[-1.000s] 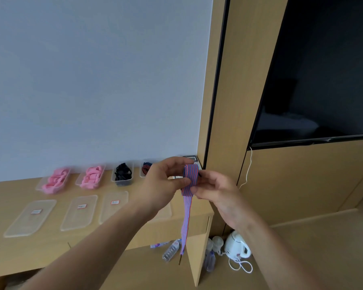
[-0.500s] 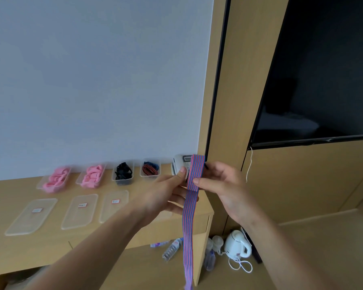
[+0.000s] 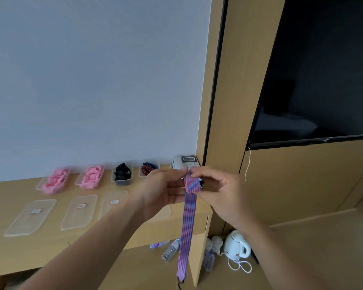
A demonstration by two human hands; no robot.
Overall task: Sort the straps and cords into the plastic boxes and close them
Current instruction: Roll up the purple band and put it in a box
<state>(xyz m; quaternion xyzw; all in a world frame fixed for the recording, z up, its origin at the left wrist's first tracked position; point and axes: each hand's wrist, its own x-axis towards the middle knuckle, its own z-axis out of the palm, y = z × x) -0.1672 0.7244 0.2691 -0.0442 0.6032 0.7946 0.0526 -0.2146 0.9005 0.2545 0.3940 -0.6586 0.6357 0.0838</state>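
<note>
Wall [image 3: 92, 80], pale and plain, fills the upper left, and a dark screen [image 3: 323, 70] sits in wooden panelling [image 3: 302, 181] at the right. Below the wall runs a wooden bench [image 3: 19, 254]. Along its back edge stand four clear boxes in a row, all uncovered: the left box [image 3: 53, 182] and the second box [image 3: 90, 177] hold pink straps, the third box [image 3: 122, 175] holds black straps, and the fourth box [image 3: 148, 169] holds a red-and-blue coil. Three clear lids [image 3: 30, 217] lie flat nearer the front edge, each with a small label. A phone [image 3: 186, 162] stands at the bench's right end against the wall. On the floor past the bench end are a white kettle [image 3: 237, 243] with its cord and a lying bottle [image 3: 171, 250]. Above the bench's right end both hands meet on a striped strap [image 3: 189, 222], red and blue. The left hand [image 3: 162, 191] pinches the folded top of it between thumb and fingers; the right hand [image 3: 216, 192] pinches the same fold from the other side, fingers curled over it. From the fold the strap hangs straight down in front of the bench end, clear of every box, its lower tip near the frame's bottom edge.
</note>
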